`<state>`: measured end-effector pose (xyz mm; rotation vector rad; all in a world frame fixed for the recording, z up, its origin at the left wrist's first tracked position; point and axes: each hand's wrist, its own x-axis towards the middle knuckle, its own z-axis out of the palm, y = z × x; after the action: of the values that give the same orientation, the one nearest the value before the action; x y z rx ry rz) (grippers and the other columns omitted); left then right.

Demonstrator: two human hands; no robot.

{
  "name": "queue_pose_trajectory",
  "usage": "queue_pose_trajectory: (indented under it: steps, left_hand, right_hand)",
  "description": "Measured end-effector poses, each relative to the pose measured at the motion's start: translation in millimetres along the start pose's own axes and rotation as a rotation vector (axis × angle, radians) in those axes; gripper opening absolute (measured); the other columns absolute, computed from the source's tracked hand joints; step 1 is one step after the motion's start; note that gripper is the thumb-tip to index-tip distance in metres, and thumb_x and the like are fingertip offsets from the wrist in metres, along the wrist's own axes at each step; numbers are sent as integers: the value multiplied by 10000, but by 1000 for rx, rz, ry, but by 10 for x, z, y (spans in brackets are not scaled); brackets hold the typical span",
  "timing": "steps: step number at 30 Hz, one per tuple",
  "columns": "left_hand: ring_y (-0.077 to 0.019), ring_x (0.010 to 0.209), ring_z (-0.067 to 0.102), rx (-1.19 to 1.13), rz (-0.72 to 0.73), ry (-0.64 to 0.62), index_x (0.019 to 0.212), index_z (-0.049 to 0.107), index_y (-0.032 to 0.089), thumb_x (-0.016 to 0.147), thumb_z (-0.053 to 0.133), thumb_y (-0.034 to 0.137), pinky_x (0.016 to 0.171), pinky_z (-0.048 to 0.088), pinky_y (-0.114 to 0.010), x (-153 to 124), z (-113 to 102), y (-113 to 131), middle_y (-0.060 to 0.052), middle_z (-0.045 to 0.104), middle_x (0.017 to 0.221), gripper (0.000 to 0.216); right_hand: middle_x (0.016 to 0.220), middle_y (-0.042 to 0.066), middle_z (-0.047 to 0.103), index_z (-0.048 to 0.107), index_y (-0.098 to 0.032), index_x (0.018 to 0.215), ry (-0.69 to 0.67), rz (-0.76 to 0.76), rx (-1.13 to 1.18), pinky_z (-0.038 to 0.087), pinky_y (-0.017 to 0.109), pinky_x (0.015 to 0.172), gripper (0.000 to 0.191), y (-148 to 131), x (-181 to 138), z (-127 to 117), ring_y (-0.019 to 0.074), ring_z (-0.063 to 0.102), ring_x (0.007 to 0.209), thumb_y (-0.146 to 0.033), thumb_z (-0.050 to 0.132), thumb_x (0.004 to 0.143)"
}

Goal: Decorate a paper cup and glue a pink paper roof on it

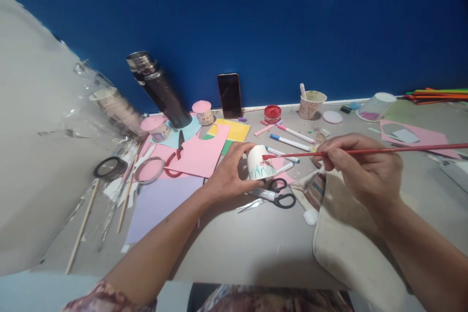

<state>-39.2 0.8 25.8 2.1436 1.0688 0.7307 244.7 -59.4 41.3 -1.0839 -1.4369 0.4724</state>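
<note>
My left hand (232,170) is wrapped round a white paper cup (259,158), which is held above the table. Green squiggles run along the cup's lower side, and small red marks show above them. In my right hand (360,165) is a thin red paintbrush (303,155), pinched between thumb and fingers. The brush's red tip meets the side of the cup. Black-handled scissors (284,200) lie just below the cup. A round tub of red paint (272,113) stands farther back, near the wall.
Several markers (290,142) lie behind the cup. At the left are pink paper (206,153), red-handled scissors (173,163), a dark flask (164,92) and stacked cups (119,109). A phone (229,95) leans on the wall. A beige cloth (340,219) lies under my right hand.
</note>
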Motion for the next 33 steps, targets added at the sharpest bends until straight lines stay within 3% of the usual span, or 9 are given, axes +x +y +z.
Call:
queue_pose_trajectory:
  steps: [5, 24, 29, 33]
  left_hand:
    - [-329, 1353, 554, -6, 7, -3, 1399, 520, 294, 736, 857, 295, 1138, 499, -519, 5, 4, 5, -96, 571, 1420, 744]
    - [-323, 1341, 552, -44, -14, -2, 1396, 527, 298, 732, 861, 285, 1108, 508, -518, 12, -10, 12, -96, 568, 1417, 743]
    - [-307, 1335, 546, -19, 5, 37, 1416, 502, 304, 774, 846, 286, 1118, 501, -516, 10, 0, -12, -91, 556, 1397, 729]
    - [-316, 1311, 546, 147, 79, 78, 1454, 469, 288, 846, 821, 404, 1101, 503, -511, 15, 44, -80, -116, 529, 1366, 712]
  right_hand:
    - [705, 14, 694, 765, -226, 866, -50, 5, -8, 512, 306, 597, 136, 4, 9, 17, 187, 667, 682, -246, 698, 983]
    - [694, 18, 698, 778, -225, 870, -24, 41, 19, 501, 299, 580, 127, 21, 14, 8, 181, 651, 654, -262, 711, 972]
    - [697, 45, 718, 781, -211, 821, 53, 93, 171, 469, 307, 556, 144, -26, 57, 17, 173, 606, 604, -261, 732, 946]
    - [704, 50, 732, 783, -200, 828, 110, 95, 240, 462, 306, 550, 116, -56, 92, 42, 159, 594, 578, -239, 748, 931]
